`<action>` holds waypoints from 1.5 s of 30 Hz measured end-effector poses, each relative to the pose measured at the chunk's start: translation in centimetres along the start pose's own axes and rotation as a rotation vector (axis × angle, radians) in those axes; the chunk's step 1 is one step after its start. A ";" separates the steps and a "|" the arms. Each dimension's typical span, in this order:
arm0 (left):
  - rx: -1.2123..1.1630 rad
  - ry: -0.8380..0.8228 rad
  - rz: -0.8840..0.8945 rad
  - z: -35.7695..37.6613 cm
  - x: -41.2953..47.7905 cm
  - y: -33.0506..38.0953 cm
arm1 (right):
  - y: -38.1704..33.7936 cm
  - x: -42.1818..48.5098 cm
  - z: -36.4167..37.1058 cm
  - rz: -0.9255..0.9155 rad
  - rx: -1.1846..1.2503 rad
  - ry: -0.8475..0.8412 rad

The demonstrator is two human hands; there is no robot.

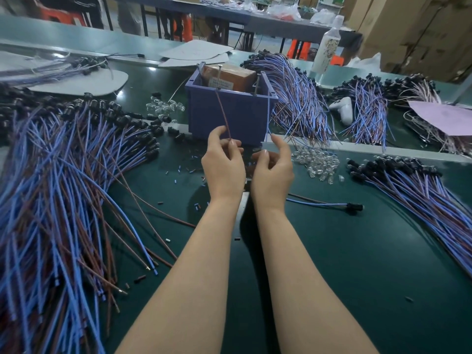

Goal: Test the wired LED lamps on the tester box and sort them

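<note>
The purple tester box point(231, 116) stands at the middle of the green table with a brown block and metal pins inside. My left hand point(223, 163) pinches a brown wire point(223, 116) whose tip reaches up to the box's front rim. My right hand point(273, 169) pinches a blue wire point(268, 118) that runs up along the box's right corner. Both hands sit just in front of the box. The lamp end of these wires is hidden behind my hands.
A big pile of blue and brown wired lamps point(58, 190) fills the left. More bundles lie behind the box on the right point(298, 98) and at the near right point(429, 190). Loose clear LEDs point(319, 162), one single wired lamp point(329, 204) and a white bottle point(328, 44) are around.
</note>
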State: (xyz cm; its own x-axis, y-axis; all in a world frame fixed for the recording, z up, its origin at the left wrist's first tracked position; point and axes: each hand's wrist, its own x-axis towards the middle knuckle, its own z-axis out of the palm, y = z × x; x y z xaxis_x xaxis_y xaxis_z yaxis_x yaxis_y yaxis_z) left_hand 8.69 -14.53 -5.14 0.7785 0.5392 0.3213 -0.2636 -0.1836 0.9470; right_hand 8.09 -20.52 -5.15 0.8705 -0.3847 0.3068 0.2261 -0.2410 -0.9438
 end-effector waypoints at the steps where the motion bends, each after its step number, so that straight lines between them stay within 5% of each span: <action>1: -0.024 -0.002 -0.023 0.0 -0.1 0.0 | 0.0 0.0 0.0 0.016 0.014 0.010; 12: 0.154 -0.263 -0.063 -0.2 -0.1 0.4 | 0.5 0.8 -0.3 0.089 0.061 0.080; 21: 0.052 -0.016 -0.039 -0.7 0.2 0.4 | 0.5 0.1 -0.4 -0.100 -0.115 0.046; 45: 0.025 0.009 -0.037 -0.5 0.0 0.3 | 0.1 -0.3 -0.1 -0.095 -0.183 -0.060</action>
State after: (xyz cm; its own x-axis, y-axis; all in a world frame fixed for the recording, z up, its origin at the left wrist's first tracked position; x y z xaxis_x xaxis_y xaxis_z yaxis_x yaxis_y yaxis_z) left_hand 8.31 -14.20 -4.85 0.7824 0.5533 0.2859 -0.2199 -0.1840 0.9580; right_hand 7.81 -20.52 -5.35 0.8745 -0.3003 0.3808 0.2305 -0.4335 -0.8712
